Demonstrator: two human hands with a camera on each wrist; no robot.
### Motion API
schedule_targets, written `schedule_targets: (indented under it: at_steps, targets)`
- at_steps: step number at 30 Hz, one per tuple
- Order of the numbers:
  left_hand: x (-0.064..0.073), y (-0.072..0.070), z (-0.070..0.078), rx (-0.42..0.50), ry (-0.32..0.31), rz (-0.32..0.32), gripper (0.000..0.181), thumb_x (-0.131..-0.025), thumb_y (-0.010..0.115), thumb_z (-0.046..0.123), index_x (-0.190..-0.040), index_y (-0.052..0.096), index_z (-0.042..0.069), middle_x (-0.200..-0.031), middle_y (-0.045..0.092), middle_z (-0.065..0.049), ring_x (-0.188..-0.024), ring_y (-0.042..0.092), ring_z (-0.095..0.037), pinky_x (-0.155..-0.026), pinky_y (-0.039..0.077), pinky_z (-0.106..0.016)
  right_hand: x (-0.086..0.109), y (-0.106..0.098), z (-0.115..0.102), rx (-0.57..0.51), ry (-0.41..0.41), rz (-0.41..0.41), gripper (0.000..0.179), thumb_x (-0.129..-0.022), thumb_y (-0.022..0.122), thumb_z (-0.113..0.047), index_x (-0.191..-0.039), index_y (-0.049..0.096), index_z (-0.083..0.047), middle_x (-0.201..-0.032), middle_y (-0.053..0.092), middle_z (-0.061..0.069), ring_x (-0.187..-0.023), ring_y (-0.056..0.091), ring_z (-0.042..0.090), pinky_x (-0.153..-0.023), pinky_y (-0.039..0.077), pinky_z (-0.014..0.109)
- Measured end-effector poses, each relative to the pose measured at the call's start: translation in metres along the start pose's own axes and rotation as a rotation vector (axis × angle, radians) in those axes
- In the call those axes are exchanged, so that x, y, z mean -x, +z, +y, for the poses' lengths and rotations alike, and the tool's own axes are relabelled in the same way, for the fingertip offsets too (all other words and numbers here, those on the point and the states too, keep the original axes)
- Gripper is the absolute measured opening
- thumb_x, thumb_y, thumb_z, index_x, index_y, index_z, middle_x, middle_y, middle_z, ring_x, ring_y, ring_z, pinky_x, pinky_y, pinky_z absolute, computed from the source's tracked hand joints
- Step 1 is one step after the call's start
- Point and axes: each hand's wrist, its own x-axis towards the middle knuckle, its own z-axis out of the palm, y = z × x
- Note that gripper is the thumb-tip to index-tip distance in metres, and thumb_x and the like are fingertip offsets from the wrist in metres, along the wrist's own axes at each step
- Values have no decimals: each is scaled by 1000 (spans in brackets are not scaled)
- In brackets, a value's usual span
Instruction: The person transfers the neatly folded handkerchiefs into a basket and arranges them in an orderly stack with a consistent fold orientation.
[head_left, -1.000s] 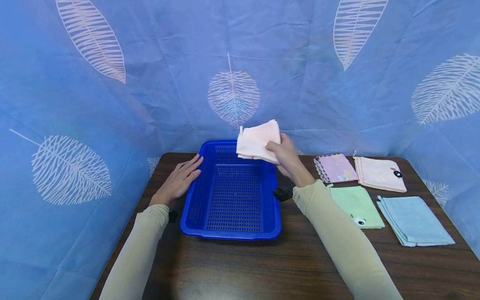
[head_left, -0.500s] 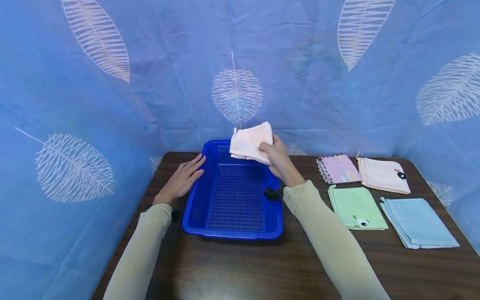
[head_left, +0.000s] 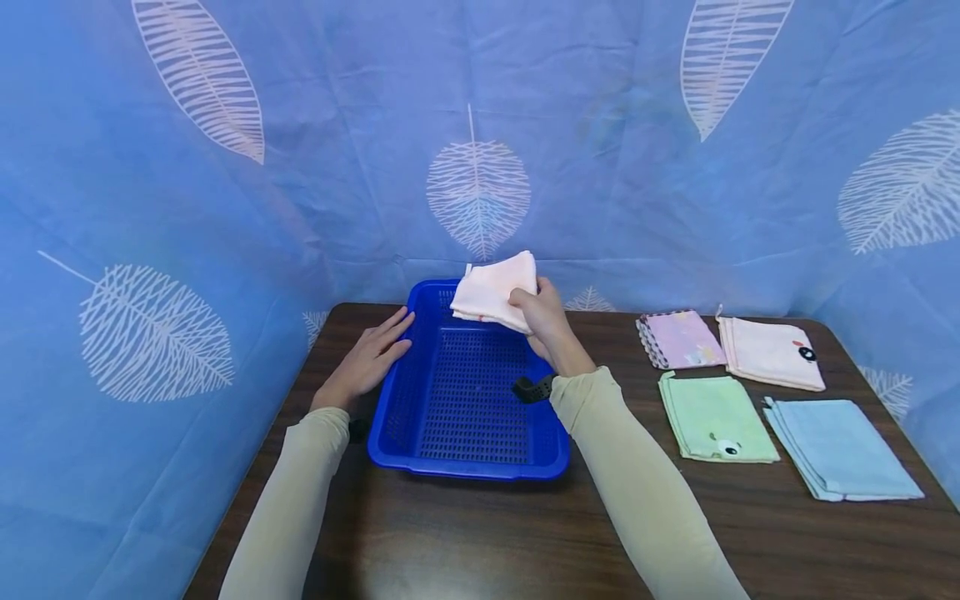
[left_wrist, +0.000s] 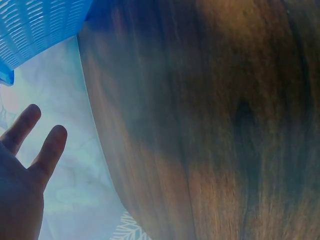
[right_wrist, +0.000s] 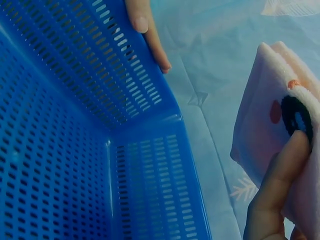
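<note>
Over the far end of a blue plastic basket (head_left: 468, 468), my right hand (head_left: 551, 325) holds a folded pale pink towel (head_left: 491, 290) by its right side, thumb on top. The right wrist view shows a finger pressed on the underside of that pink towel (right_wrist: 265, 120), beside an embroidered dark eye. My left hand (head_left: 367, 358) lies with straight, spread fingers against the basket's left rim. In the left wrist view only part of the left hand (left_wrist: 25, 175) shows, apart from the perforated basket wall (left_wrist: 40, 25) in that picture.
Right of the basket on the dark wooden table (head_left: 480, 533) lie more folded towels: a purple one (head_left: 682, 339), a pink one (head_left: 771, 353), a green one (head_left: 718, 419) and a light blue one (head_left: 843, 448). A blue leaf-patterned curtain (head_left: 360, 183) hangs behind.
My right hand has carried the pink towel left and slightly down, farther over the basket. The left hand keeps its place at the rim. The view has shifted slightly.
</note>
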Motion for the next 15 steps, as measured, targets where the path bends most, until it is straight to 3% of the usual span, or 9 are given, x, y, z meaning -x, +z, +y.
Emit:
schedule_targets:
  at_steps: [15]
  targets:
    - [1,3,1,58,-40,3,57,-103,36,65,-156,18,57,-170,10,24,-161,14,-32,-117,17,-78,-9,20,10,-30,46,15,73,-90,53,-5,-158,26,-8,-151,45,19,-130,59,32,-103,54,40]
